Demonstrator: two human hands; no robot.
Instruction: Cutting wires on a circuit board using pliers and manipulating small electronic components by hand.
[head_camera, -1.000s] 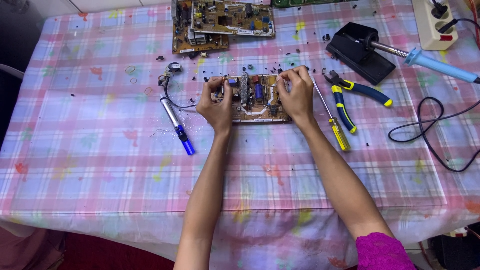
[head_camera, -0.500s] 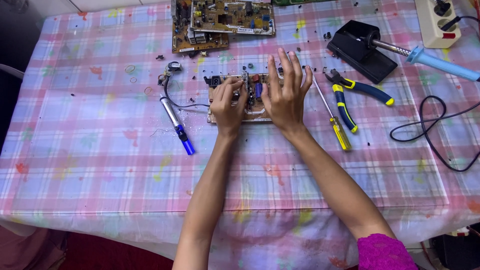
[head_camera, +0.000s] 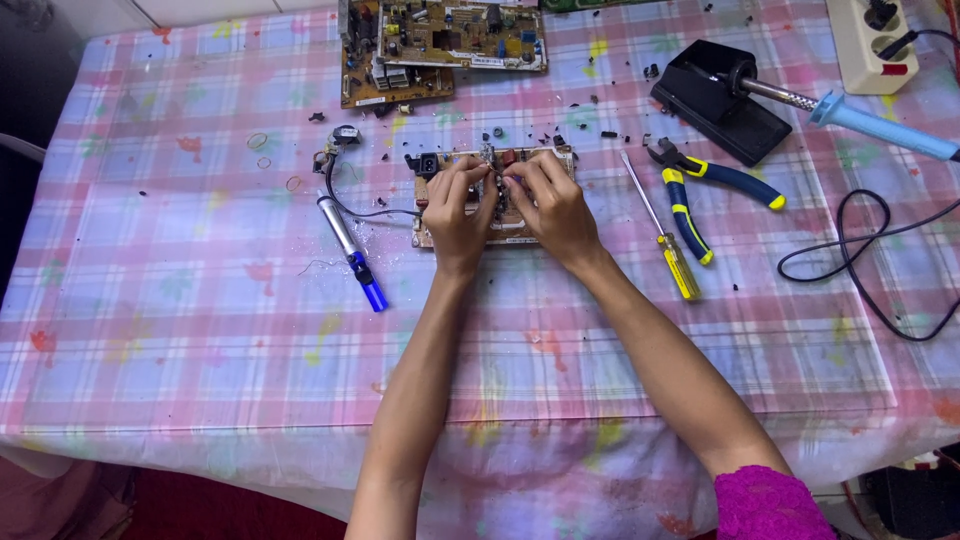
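A small brown circuit board (head_camera: 430, 190) lies flat on the pink plaid tablecloth (head_camera: 200, 340). My left hand (head_camera: 455, 215) rests on its left half, fingers curled toward a part in the middle of the board. Beside it my right hand (head_camera: 548, 208) covers the right half, its fingertips pinched on that same upright part. The two hands touch over the board and hide most of it. A thin black wire (head_camera: 345, 205) runs from the board's left side.
A silver and blue pen-shaped tool (head_camera: 350, 250) lies left of the board. To the right are a yellow-handled screwdriver (head_camera: 665, 235) and blue-yellow pliers (head_camera: 700, 190). Two larger circuit boards (head_camera: 440, 40), a black soldering stand (head_camera: 715, 100), a blue-handled soldering iron (head_camera: 870, 120) and a power strip (head_camera: 875, 30) sit at the back.
My hands lay spread over the board half a second ago. Both have since drawn together at its middle, fingertips pinching at a component.
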